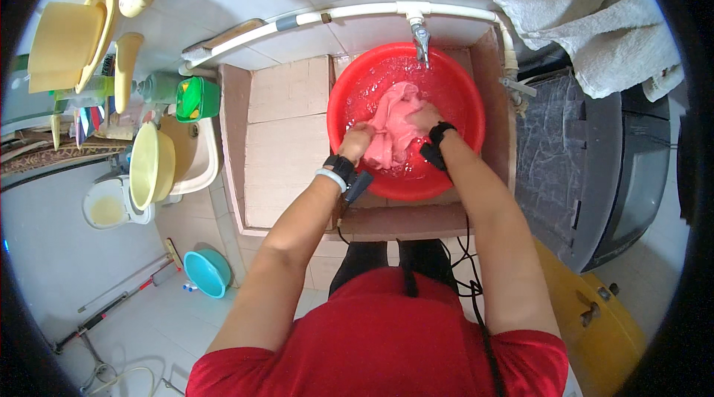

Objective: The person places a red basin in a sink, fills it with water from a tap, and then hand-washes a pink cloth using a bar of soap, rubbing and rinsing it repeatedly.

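Observation:
A wet pink cloth (392, 129) lies bunched in a round red basin (334, 111) that holds water. My left hand (356, 141) is closed on the cloth's left side, over the basin's left part. On the opposite side my right hand (425, 119) grips the same cloth, its fingers partly hidden by the folds and water. A metal tap (421, 42) stands over the basin's far rim. Both my wrists carry black straps, and a pale band circles the left one.
The basin stands in a tiled trough with a raised ledge (288, 133) at its left. A grey appliance (554, 159) is at the right, under a hanging white towel (595, 18). At the left are a yellow basin (141, 166), a sink (208, 155) and a turquoise basin (208, 273). Black cables hang near my legs.

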Available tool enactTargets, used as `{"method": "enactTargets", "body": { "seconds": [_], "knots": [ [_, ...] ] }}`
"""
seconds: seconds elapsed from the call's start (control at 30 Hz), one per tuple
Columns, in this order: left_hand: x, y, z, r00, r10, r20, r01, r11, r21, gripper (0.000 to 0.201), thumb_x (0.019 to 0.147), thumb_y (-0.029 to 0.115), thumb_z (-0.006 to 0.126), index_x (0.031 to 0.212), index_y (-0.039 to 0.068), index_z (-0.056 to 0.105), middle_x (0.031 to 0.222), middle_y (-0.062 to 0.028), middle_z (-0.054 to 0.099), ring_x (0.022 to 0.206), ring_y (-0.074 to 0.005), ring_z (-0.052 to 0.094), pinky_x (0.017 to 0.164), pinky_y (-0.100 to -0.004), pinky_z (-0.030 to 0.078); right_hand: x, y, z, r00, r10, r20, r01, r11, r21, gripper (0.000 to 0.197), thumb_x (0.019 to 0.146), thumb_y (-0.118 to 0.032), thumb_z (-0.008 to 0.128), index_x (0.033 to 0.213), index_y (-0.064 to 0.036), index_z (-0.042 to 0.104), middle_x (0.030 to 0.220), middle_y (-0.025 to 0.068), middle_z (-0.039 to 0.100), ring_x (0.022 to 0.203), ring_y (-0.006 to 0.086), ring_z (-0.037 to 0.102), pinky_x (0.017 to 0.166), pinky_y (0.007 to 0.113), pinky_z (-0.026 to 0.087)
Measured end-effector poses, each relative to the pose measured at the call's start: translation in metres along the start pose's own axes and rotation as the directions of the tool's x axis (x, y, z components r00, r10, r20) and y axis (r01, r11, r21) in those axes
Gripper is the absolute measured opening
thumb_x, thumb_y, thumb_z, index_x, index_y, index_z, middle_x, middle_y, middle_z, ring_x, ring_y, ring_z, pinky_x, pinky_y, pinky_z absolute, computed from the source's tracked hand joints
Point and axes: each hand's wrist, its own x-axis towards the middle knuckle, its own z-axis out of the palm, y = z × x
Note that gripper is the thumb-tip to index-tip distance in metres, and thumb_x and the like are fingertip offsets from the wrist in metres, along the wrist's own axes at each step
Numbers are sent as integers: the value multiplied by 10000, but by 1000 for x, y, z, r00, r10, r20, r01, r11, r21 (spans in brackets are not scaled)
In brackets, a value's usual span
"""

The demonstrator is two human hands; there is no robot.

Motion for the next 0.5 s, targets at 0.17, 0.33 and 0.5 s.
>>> {"method": "enactTargets", "body": {
  "seconds": [0.17, 0.33, 0.5],
  "knots": [
    [-37, 45, -16, 993, -97, 60, 111, 945, -308, 330, 890, 192, 494, 1069, -72, 580, 951, -125, 634, 815, -194, 612, 725, -310, 488, 6, 36, -38, 951, 15, -309, 24, 992, 123, 669, 627, -279, 729, 1152, 55, 485, 1011, 203, 613, 898, 259, 619, 712, 369, 515],
    [-29, 49, 0, 966, -258, 29, 249, 950, 187, 317, 898, 112, 471, 1185, -16, 516, 937, -104, 631, 779, -171, 600, 670, -309, 494, -23, 26, -28, 904, 224, -365, -311, 930, -199, 938, 718, -390, 667, 1392, 18, 159, 1277, 278, 443, 1164, 369, 476, 951, 386, 417],
    [12, 10, 44, 978, -194, 75, 208, 897, -391, 338, 939, 208, 454, 1252, 82, 444, 1072, -87, 564, 910, -207, 551, 716, -364, 478, 30, 48, 72, 896, -292, -334, 193, 934, -300, 708, 846, -264, 548, 1420, -102, 167, 1326, 212, 418, 1141, 334, 495, 965, 404, 401]
  ]
}}
